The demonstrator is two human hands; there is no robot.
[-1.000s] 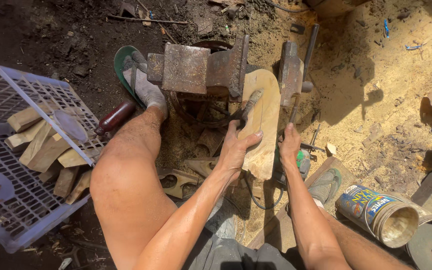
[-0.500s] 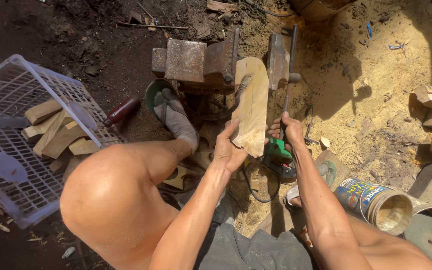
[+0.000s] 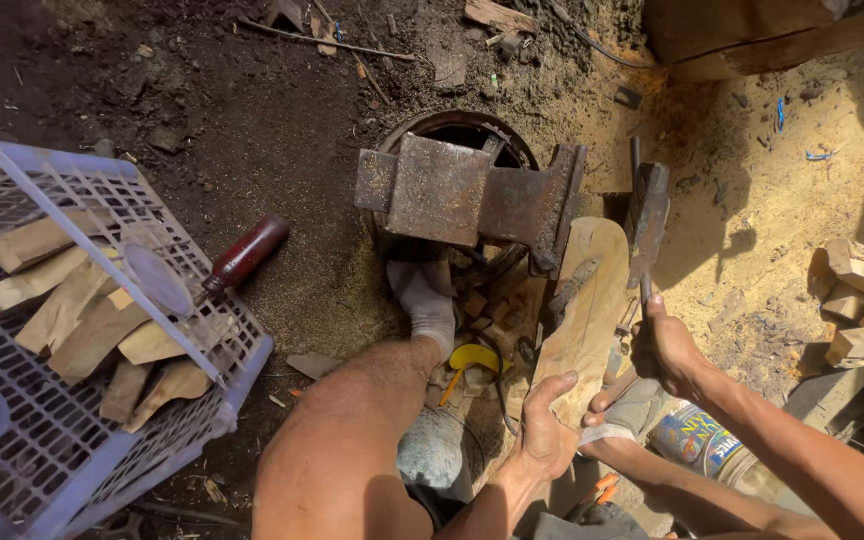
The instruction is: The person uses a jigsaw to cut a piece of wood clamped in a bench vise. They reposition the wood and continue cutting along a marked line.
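Pale, flat wooden plank (image 3: 584,310) stands between the jaws of the rusty iron vise (image 3: 472,195), long axis running away from the person. Left hand (image 3: 550,430) clasps its near end; right hand (image 3: 667,345), arm bent, is closed around the vise's metal handle (image 3: 644,285).

Vise (image 3: 472,195): rusted metal, rough, matt. Board (image 3: 584,310) in jaws: pale raw wood, matt. Crate (image 3: 62,330), left: perforated plastic, holds rough wood offcuts (image 3: 82,320). Ground: sawdust (image 3: 752,200), dark soil. Can (image 3: 697,445), near right: glossy printed metal.
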